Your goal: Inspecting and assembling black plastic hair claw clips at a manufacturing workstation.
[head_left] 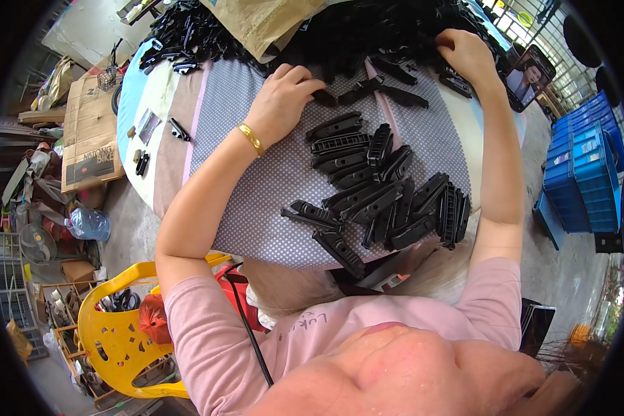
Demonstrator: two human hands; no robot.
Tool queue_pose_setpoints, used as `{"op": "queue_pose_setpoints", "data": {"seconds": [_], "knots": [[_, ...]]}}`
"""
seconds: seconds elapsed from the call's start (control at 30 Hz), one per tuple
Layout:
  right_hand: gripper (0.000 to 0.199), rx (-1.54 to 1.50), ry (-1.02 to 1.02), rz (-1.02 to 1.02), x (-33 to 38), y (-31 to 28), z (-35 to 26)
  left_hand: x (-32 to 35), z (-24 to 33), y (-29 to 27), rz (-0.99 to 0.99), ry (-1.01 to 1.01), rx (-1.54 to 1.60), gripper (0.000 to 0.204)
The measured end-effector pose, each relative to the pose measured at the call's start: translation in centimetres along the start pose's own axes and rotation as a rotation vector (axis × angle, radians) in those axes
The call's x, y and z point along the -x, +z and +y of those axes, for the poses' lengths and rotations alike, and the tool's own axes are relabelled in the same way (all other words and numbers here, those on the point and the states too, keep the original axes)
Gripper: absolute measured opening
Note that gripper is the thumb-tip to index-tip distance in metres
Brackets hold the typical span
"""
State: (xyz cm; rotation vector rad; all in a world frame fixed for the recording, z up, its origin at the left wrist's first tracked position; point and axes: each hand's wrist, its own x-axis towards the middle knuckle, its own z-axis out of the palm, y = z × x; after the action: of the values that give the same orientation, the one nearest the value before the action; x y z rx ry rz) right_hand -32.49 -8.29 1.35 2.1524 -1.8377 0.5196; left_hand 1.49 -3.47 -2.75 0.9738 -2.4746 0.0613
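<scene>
Left hand (pixel 282 99) fingers curl shut on a black clip (pixel 324 97); right hand (pixel 466 54) digs the far pile (pixel 367 31), grip hidden; better lift one at a time.

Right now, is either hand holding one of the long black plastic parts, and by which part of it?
The left hand pinches a long black plastic part at its end. Whether the right hand, resting on the black pile, grips anything cannot be told.

The right hand (pixel 466 55) fingertips are buried in the black plastic pile (pixel 388 28). The pile's far part is cut off by the top edge.
</scene>
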Motion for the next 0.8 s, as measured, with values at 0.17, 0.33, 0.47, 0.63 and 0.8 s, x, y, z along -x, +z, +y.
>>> {"op": "queue_pose_setpoints", "data": {"seconds": [0.17,0.33,0.47,0.63,0.8], "knots": [[0.03,0.028,0.004,-0.236,0.4,0.2,-0.6,0.6,0.8,-0.5,0.02,-0.05,-0.091,0.022],[0.035,0.136,0.033,-0.266,0.7,-0.7,-2.8,1.0,0.9,-0.7,0.182,-0.397,0.443,0.028],[0.031,0.175,-0.052,-0.167,0.5,0.6,-2.0,0.7,1.2,-0.9,0.16,-0.538,0.853,0.036],[0.024,-0.031,-0.236,0.027,0.5,0.8,-2.9,0.6,2.3,-2.5,0.127,-0.617,1.047,0.044],[0.028,-0.787,-0.288,0.075,1.4,0.3,-7.2,0.6,2.6,-2.1,0.143,-0.711,1.1,0.047]]}}
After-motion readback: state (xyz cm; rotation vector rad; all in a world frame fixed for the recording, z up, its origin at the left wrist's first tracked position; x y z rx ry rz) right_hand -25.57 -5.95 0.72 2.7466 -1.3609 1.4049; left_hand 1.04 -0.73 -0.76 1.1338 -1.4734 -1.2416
